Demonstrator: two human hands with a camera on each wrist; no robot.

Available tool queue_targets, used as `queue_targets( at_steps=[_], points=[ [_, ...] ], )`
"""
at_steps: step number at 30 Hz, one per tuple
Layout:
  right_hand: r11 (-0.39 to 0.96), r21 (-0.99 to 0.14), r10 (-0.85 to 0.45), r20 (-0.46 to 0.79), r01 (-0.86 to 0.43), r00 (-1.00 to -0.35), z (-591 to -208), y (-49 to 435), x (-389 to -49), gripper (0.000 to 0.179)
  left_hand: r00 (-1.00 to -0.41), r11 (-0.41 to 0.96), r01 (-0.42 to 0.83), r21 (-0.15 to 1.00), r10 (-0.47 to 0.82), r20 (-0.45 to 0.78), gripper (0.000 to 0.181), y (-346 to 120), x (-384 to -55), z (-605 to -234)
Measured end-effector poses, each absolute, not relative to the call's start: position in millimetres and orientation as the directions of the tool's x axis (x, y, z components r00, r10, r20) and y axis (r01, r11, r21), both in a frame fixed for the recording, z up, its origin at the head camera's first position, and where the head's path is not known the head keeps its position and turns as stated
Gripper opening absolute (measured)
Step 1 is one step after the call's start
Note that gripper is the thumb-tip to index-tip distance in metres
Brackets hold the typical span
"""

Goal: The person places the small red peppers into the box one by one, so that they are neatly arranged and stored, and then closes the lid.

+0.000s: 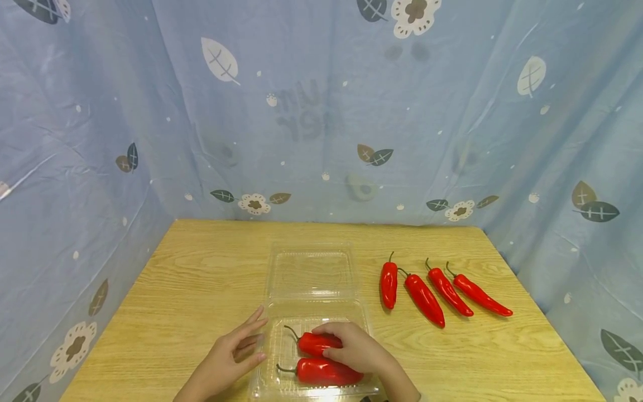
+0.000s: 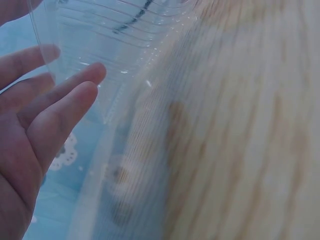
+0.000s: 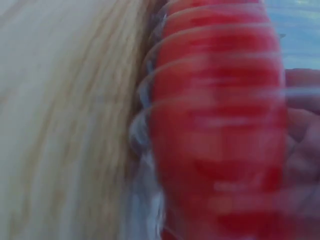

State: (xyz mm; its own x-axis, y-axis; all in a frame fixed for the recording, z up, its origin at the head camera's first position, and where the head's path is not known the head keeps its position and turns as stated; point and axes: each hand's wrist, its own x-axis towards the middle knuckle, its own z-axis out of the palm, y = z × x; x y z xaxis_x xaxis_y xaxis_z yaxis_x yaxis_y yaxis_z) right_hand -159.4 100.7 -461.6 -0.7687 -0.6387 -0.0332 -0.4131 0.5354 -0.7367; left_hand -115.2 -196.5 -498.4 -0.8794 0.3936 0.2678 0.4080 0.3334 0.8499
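A clear plastic clamshell box (image 1: 275, 349) lies opened out at the front of the table, its lid (image 1: 311, 273) folded back behind it. Two red chili peppers lie in the base, stems to the left. My right hand (image 1: 354, 347) grips the rear pepper (image 1: 310, 343) between thumb and fingers. In front of it lies the other pepper (image 1: 326, 372), with its right end close below the wrist. My left hand (image 1: 230, 353) is at the box's left wall, fingers extended and spread. The left wrist view shows those fingers (image 2: 65, 110) by the clear wall; firm contact is hard to tell.
Several more red peppers lie spread out to the right of the box, among them a short one (image 1: 389, 285) and a slim one (image 1: 482, 295) farthest right. A patterned blue curtain (image 1: 321, 167) closes off the wooden table (image 1: 211, 268) at the back and sides.
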Motion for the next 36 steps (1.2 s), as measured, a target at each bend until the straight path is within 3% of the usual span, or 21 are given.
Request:
queue_targets(
  at_steps=[21, 36],
  points=[
    [0.581, -0.704, -0.64, -0.086, -0.408, -0.763, -461.2, 99.3, -159.6, 0.035, -0.889, 0.328, 0.394, 0.859, 0.374, 0.265, 0.058, -195.4, -115.0, -496.7],
    [0.546, -0.72, -0.618, -0.001, -0.428, -0.786, -462.0, 100.4, -159.3, 0.043, -0.891, 0.338, 0.386, 0.859, 0.38, 0.251, 0.059, -195.3, -114.6, -496.8]
  ],
)
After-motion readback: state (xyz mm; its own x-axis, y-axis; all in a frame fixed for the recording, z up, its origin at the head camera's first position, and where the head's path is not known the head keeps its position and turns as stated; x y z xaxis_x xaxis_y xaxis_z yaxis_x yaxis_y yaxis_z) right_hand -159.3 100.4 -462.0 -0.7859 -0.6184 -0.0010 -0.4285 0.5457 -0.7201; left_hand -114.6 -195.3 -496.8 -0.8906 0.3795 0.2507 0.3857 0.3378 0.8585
